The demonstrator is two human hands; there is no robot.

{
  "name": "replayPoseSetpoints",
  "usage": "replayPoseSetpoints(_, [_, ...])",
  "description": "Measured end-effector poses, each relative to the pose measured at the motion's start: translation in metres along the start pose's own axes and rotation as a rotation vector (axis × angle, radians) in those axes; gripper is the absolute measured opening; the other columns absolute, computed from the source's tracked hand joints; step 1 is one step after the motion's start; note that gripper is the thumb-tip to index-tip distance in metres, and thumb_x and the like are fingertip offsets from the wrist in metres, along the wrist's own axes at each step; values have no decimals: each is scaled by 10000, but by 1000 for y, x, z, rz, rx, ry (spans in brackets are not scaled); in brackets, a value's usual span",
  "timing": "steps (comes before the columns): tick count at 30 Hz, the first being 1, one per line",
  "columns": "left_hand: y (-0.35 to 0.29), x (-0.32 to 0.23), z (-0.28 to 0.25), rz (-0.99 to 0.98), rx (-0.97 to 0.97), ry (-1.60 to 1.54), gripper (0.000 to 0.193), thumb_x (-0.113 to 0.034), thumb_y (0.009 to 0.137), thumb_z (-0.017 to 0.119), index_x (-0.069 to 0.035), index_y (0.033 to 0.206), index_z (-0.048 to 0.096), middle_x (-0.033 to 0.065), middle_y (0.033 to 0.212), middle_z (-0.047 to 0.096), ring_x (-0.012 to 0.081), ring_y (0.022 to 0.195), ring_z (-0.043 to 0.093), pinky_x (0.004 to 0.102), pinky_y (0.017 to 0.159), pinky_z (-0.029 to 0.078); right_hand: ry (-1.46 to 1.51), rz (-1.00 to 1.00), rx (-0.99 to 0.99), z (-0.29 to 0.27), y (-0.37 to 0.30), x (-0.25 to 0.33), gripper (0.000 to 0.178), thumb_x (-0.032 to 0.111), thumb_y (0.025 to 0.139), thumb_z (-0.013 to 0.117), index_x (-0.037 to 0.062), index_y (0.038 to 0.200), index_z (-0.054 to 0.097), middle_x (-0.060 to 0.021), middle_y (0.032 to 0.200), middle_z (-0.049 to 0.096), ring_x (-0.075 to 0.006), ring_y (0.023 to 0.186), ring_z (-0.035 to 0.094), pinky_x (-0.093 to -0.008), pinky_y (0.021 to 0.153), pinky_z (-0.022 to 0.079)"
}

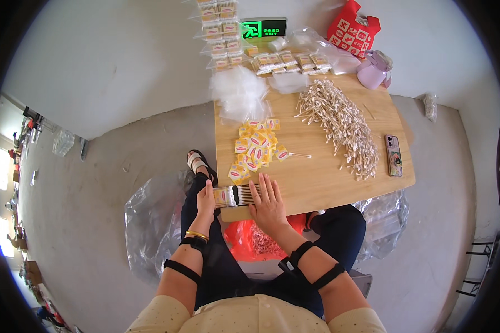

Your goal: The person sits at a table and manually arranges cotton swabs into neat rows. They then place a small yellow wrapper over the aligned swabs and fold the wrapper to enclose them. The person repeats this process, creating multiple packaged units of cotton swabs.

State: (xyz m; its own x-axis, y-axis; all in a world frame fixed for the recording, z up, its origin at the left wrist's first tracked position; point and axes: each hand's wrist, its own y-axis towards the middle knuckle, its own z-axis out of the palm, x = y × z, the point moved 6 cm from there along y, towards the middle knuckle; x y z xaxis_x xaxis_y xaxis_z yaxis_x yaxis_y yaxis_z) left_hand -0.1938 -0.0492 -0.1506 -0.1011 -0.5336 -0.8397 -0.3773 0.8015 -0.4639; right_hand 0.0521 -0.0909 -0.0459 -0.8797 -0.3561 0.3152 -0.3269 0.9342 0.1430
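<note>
At the near left edge of the wooden table (316, 188) lies a flat pack of cotton swabs (224, 197) with a yellow-and-red label and a dark band across it. My left hand (206, 202) grips the pack's left end, thumb along the side. My right hand (269, 204) lies flat over the right end, fingers stretched out and touching the swab sticks. Just beyond the hands is a loose pile of small yellow-and-white label cards (254, 147). One or two single swabs (300, 156) lie beside the cards.
A large heap of loose cotton swabs (339, 125) covers the table's middle right, with a phone (393, 155) beside it. Clear plastic bags (240, 91), filled swab packs (283, 60), a lilac jug (374, 71) and a red bag (353, 30) stand farther back. Below hangs a red plastic bag (239, 236).
</note>
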Motion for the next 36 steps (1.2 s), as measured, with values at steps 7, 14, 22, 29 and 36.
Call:
replayPoseSetpoints(7, [-15, -4, 19, -166, 76, -285, 531, -556, 1097, 542, -50, 1010, 676, 15, 889, 685, 121, 766, 661, 315, 687, 546, 7, 18, 33, 4, 1, 9, 742, 338, 1027, 571, 86, 1674, 308, -245, 1743, 214, -382, 1633, 182, -562, 1321, 133])
replayPoseSetpoints(14, [-7, -3, 4, -47, -8, -247, 547, -520, 1116, 525, -38, 888, 647, 8, 786, 624, 106, 717, 574, 331, 635, 474, 38, -18, 55, 11, 12, 29, 834, 514, 1014, 599, 112, 1682, 303, -225, 1752, 207, -366, 1639, 170, -570, 1315, 136])
replayPoseSetpoints(22, [-21, -30, -2, 156, -118, -7, 681, -626, 1098, 466, -59, 725, 528, 2, 708, 546, 110, 679, 492, 332, 627, 421, 103, 47, 42, 12, 11, 33, 928, 579, 995, 606, 25, 1668, 287, -221, 1754, 198, -364, 1643, 146, -563, 1319, 114])
replayPoseSetpoints(29, [-18, -33, -29, 396, -114, 212, 623, -505, 1119, 511, 23, 791, 556, 95, 668, 505, 154, 655, 505, 380, 640, 429, -61, 66, 116, 7, 4, 19, 1009, 654, 994, 550, -32, 1665, 238, -208, 1761, 190, -331, 1650, 136, -552, 1326, 104])
replayPoseSetpoints(36, [-32, -56, -17, 575, -142, 329, 478, -349, 1121, 539, 26, 826, 557, 219, 692, 523, 363, 618, 511, 451, 616, 427, -29, 29, 128, 16, 9, 25, 1075, 656, 961, 603, -65, 1658, 217, -212, 1761, 177, -341, 1649, 133, -526, 1332, 111])
